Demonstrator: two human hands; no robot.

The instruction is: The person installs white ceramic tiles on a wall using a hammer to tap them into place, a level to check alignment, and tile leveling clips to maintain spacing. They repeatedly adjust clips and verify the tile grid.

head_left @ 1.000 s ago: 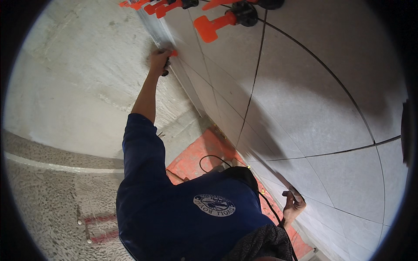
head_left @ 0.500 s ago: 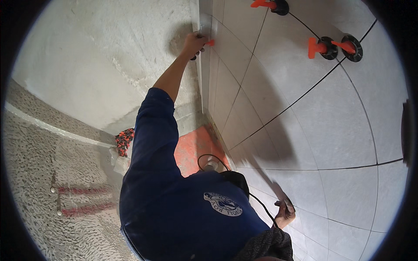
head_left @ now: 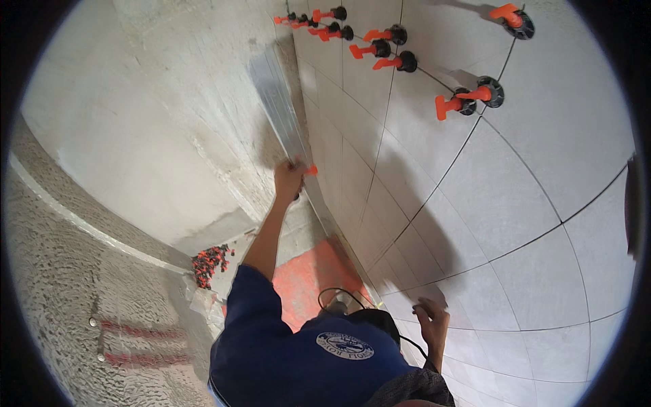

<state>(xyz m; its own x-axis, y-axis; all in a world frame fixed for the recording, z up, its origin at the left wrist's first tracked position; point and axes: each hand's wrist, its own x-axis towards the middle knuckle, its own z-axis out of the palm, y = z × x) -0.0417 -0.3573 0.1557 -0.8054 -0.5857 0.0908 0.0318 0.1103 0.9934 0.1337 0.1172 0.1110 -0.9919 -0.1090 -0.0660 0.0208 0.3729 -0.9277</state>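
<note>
My left hand (head_left: 288, 182) reaches out at the far left and closes around the edge of a long grey metal straightedge (head_left: 279, 102). The bar slants along the corner where bare plaster meets tile. Beside my fingertips an orange handle (head_left: 311, 170) sticks out; whether it is also in my grip is hidden. Something small and black shows under the hand. Lower right, my right hand (head_left: 432, 324) hovers near the tiled wall (head_left: 475, 217), its fingers loosely bent and apart, with nothing visible in it.
Black tile levelers with orange handles (head_left: 483, 93) stick out along the upper tile joints. A heap of loose levelers (head_left: 211, 263) lies low on the left. A red-orange sheet (head_left: 298, 285) covers floor by the corner. Rough grey wall (head_left: 61, 271) curves at left.
My left hand has come down along the corner, and the bar now shows its broad face and upper end, tilted. My right hand has bent its fingers. More levelers have come into view.
</note>
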